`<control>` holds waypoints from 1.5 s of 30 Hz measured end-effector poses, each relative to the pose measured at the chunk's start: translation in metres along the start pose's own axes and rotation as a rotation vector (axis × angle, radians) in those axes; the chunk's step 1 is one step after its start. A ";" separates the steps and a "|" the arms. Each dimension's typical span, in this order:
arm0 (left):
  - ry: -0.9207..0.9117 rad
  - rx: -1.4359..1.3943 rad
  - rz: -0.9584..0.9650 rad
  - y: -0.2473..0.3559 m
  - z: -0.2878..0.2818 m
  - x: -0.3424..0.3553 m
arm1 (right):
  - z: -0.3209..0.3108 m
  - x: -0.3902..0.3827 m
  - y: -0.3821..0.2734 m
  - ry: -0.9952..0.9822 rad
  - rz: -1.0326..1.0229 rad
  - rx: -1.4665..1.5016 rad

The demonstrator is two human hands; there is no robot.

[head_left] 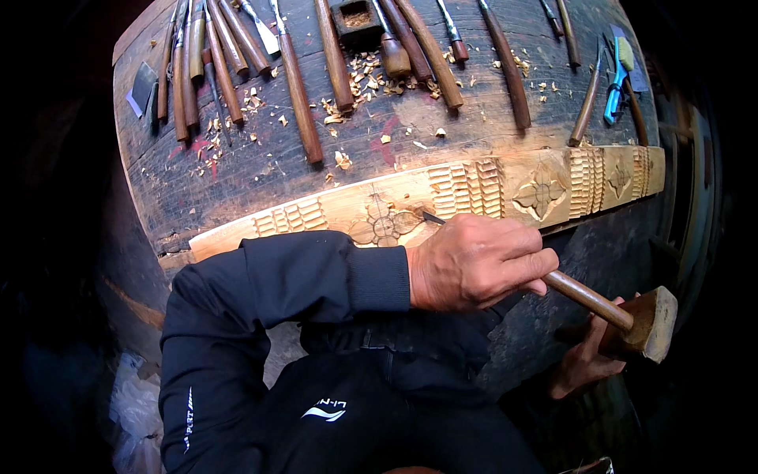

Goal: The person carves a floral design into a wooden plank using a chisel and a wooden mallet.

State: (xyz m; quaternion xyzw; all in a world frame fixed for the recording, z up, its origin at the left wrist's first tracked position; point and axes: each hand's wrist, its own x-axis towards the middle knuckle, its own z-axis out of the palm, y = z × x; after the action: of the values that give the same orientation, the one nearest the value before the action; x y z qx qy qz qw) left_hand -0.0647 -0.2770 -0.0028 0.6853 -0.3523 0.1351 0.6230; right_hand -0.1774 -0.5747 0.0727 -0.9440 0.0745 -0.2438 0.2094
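A long pale wooden board [545,162] lies along the near edge of the workbench, carved with flower motifs and rows of small notches. My left hand [478,261] is closed around a wood chisel [588,297], whose dark blade meets the board beside a flower [384,225]. The chisel slants down to the right, its wooden handle's end against or just in front of a wooden mallet head [657,325]. Behind that mallet, my right hand [583,363] grips it, the fingers partly hidden and in shadow. My left sleeve covers part of the board's near edge.
Several wooden-handled chisels [296,103] lie across the dark workbench [260,178] beyond the board. Wood shavings [363,75] are scattered among them. A dark square block [357,20] with a hollow sits at the back. A blue brush [617,91] lies at the right.
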 end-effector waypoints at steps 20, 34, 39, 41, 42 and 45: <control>-0.087 0.097 -0.050 -0.001 0.002 -0.001 | 0.009 -0.012 -0.007 -0.010 0.326 0.076; -0.132 0.162 0.184 -0.002 0.003 -0.004 | 0.013 -0.013 -0.014 0.014 0.462 0.336; -0.121 0.126 0.158 -0.003 0.003 -0.004 | 0.014 -0.015 -0.011 -0.009 0.359 0.318; -0.102 0.094 0.148 -0.004 0.004 -0.004 | 0.015 -0.015 -0.013 0.009 0.385 0.344; -0.100 0.096 0.138 -0.004 0.004 -0.004 | 0.015 -0.014 -0.013 0.016 0.367 0.307; -0.095 0.105 0.119 -0.003 0.003 -0.003 | 0.014 -0.013 -0.011 0.024 0.327 0.224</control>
State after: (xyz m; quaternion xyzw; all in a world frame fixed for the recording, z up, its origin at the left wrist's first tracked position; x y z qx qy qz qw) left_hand -0.0651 -0.2786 -0.0074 0.7004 -0.4141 0.1575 0.5595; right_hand -0.1814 -0.5566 0.0613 -0.8873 0.2015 -0.2245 0.3490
